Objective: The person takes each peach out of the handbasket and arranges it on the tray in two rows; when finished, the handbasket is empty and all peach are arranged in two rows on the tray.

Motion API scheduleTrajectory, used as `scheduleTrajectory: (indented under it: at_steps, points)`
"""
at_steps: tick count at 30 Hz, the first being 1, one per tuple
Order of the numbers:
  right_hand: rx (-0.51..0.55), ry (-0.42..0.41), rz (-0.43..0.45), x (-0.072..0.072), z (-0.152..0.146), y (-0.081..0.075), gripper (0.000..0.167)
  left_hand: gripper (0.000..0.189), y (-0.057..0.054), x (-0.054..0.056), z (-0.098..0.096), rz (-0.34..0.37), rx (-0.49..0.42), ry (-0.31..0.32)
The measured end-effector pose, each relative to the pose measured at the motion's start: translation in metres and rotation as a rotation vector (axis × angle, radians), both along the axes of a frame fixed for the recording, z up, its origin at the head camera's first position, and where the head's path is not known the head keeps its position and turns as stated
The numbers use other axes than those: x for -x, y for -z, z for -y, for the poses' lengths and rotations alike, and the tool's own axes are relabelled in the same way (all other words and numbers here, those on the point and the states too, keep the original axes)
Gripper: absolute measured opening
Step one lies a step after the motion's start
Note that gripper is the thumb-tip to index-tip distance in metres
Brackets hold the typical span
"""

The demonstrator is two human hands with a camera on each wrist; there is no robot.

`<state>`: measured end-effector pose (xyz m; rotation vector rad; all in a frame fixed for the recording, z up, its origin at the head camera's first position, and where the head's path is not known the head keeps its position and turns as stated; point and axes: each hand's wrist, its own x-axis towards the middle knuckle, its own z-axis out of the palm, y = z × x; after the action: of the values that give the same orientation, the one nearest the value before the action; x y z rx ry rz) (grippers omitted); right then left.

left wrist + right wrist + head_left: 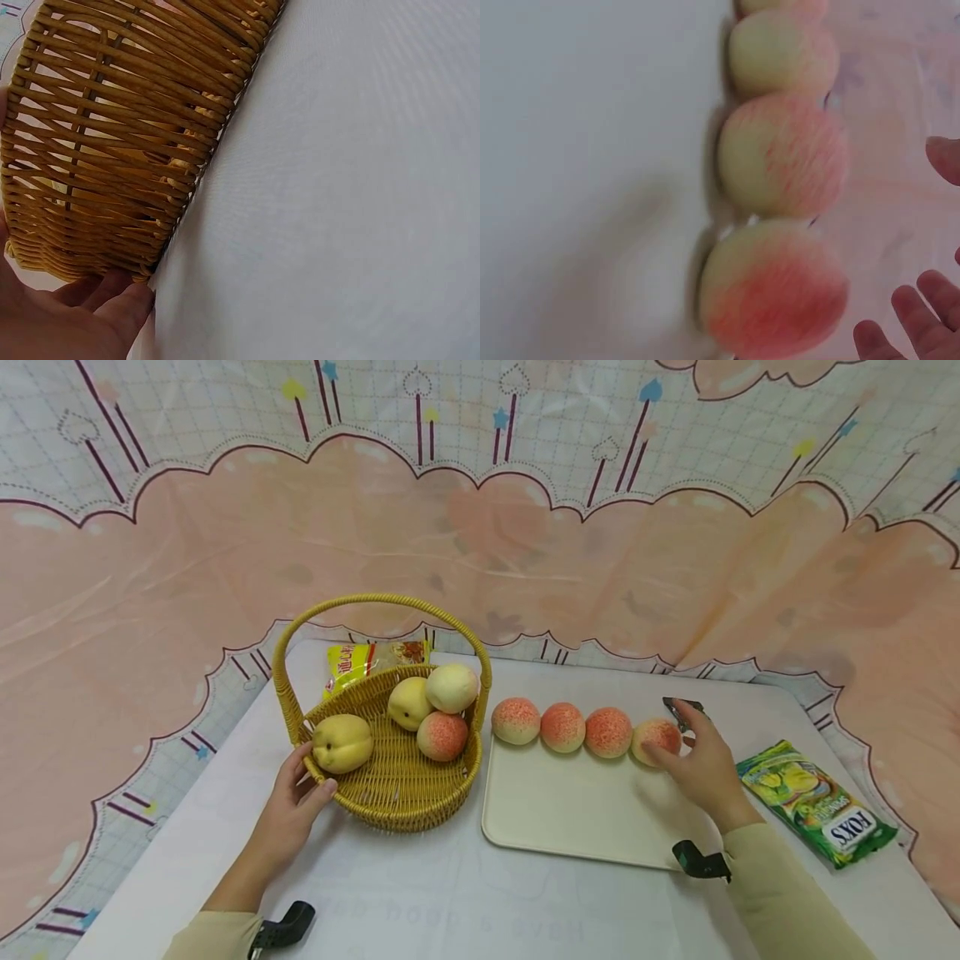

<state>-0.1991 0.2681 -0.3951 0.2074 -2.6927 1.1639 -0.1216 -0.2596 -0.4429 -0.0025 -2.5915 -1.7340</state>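
Note:
A yellow wicker basket (401, 806) stands at the left, its tall handle arching up. My left hand (288, 806) holds its left rim; the thumb lies at the rim and the other fingers (124, 304) reach the basket's lower outside in the left wrist view. Inside sit yellow fruits (342, 744), a pale fruit (452, 687) and a red-speckled peach (442, 736). Several peaches (562, 727) line the far edge of a cream tray (577, 810). At the rightmost peach (776, 289) is my right hand (708, 772), fingers spread, a gap showing in the right wrist view.
Behind the basket lies a yellow and red snack packet (352, 664). A green FOX'S bag (817, 802) is right of the tray. A small black object (678, 710) lies beyond my right hand. A patterned cloth (450, 552) hangs behind the white table (420, 893).

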Motion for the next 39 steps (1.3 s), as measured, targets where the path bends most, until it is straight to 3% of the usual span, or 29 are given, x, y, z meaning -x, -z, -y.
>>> scheduleTrajectory:
  at_steps: [6, 16, 27, 34, 39]
  points:
    - [0.056, -0.093, -0.067, -0.011, 0.032, -0.011, 0.073, 0.074, -0.002, 0.0, -0.001, -0.008, -0.013, 0.004]
    - [0.068, -0.328, -0.246, -0.024, 0.092, -0.011, 0.068, 0.074, 0.001, 0.0, 0.001, -0.019, -0.013, 0.003]
    - [0.128, -0.519, -0.241, -0.025, 0.149, -0.01, 0.063, 0.076, -0.005, -0.001, 0.001, 0.008, 0.021, -0.003]
    - [0.165, -0.619, -0.158, -0.018, 0.186, -0.011, 0.065, 0.078, -0.006, 0.001, 0.007, -0.037, 0.03, -0.018]
    - [0.109, -0.664, -0.11, -0.01, 0.211, -0.018, 0.065, 0.079, -0.006, 0.0, 0.01, -0.024, 0.03, -0.024]
